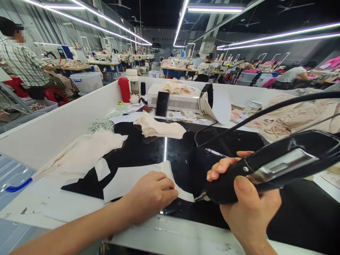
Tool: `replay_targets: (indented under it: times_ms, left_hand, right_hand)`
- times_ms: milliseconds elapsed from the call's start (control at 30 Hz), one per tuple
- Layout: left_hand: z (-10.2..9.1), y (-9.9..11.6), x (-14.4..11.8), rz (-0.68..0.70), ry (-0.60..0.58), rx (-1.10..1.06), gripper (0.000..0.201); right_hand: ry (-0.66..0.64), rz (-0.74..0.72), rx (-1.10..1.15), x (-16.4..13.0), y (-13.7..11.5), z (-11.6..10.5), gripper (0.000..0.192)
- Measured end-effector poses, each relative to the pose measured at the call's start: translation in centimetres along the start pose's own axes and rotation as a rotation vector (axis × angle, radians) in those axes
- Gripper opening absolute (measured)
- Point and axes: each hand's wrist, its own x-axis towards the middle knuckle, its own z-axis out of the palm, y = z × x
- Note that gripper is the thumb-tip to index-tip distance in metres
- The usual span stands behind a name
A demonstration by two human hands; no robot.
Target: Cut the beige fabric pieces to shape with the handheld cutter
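A white cut fabric piece (pixel 135 177) lies flat on the black work surface (pixel 191 166). My left hand (pixel 154 189) rests on its near right part, fingers curled and pressed together against the cloth; their tips are partly hidden. In my right hand (pixel 249 202) is a black corded handheld tool (pixel 268 166) with a silver panel and a narrow metal tip, the fingers wrapped round its body. That tip points left and meets, or nearly meets, the narrow right end of the white piece. A pen (pixel 215 152) lies beyond the tool.
A cream fabric stack (pixel 160 126) lies farther back, with loose cream pieces (pixel 82 156) at left. Behind stand a phone (pixel 162 103), a white vented box (pixel 174 99) and a red container (pixel 124 89). The tool's black cable (pixel 255 115) arches across the right. A person (pixel 21 60) sits far left.
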Motion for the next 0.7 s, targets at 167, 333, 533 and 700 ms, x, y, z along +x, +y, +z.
replay_targets:
  times_ms: [167, 333, 533, 700]
  left_hand:
    - [0.2, 0.1, 0.1, -0.002, 0.024, 0.000, 0.011]
    - [0.4, 0.3, 0.2, -0.011, 0.022, 0.014, 0.012]
    - [0.6, 0.3, 0.3, -0.002, 0.028, 0.036, 0.014]
    - [0.5, 0.4, 0.3, -0.002, 0.013, 0.053, 0.018]
  right_hand:
    - [0.037, -0.022, 0.043, 0.9, -0.2, 1.4, 0.040]
    - [0.017, -0.014, 0.054, 1.0, 0.8, 2.6, 0.041]
    - [-0.009, -0.016, 0.040, 0.5, 1.7, 2.8, 0.041]
    - [-0.019, -0.019, 0.034, 0.3, 1.8, 2.6, 0.041]
